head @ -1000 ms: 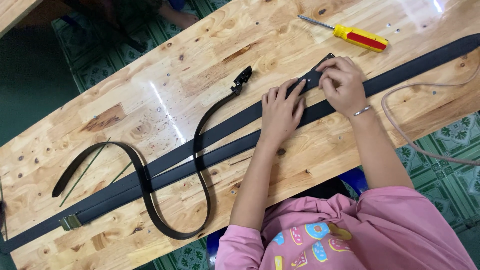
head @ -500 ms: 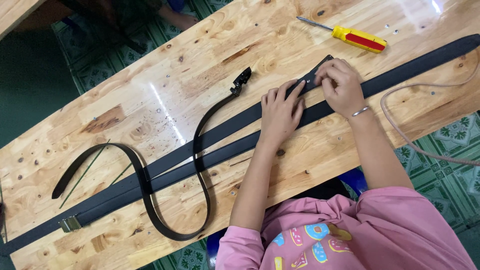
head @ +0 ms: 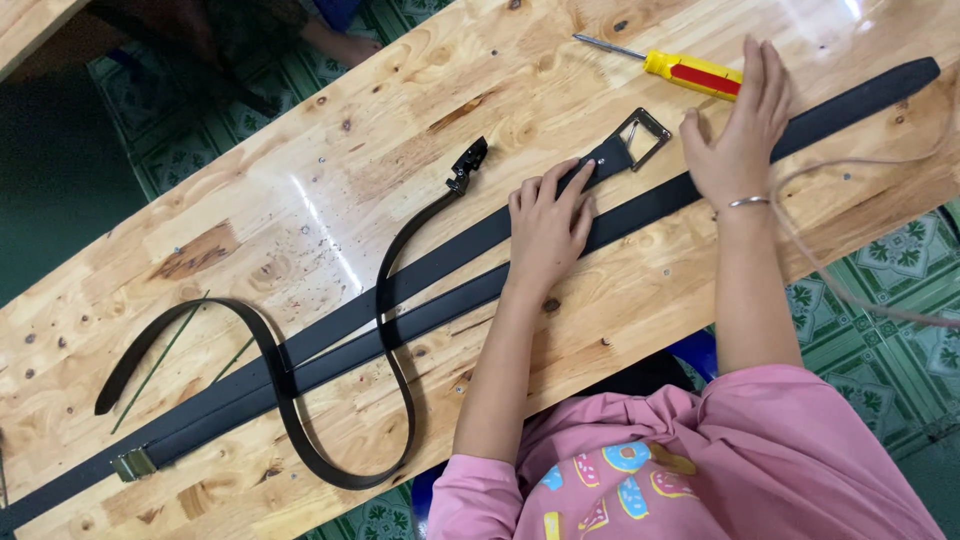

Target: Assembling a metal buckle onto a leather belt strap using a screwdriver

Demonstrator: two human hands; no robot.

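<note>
The belt (head: 520, 225) lies flat along the desk (head: 300, 190), a black strap running diagonally, its silver buckle (head: 642, 137) at the upper end just past the left hand (head: 548, 222). That hand lies palm down on the strap, fingers (head: 570, 185) spread and pressing it against the wood. The right hand (head: 738, 130) hovers open beyond the buckle, fingers loosely together and extended, holding nothing, with a thin bangle at the wrist; it lies over a second belt (head: 860, 90) that runs parallel, just beside the first. The yellow screwdriver (head: 690, 72) lies near the right fingertips, apart from them. To do this well, the left hand should probably keep the strap pinned close to the buckle so the end cannot twist, and the right should take the tool by its handle rather than the shaft. A third, thinner belt (head: 395, 300) snakes in an S-curve across both straps, its black clasp (head: 467, 163) left of the pressing hand. A brass buckle (head: 133, 464) sits near the far lower end. A pale cord (head: 850, 290) loops off the desk's right edge.
</note>
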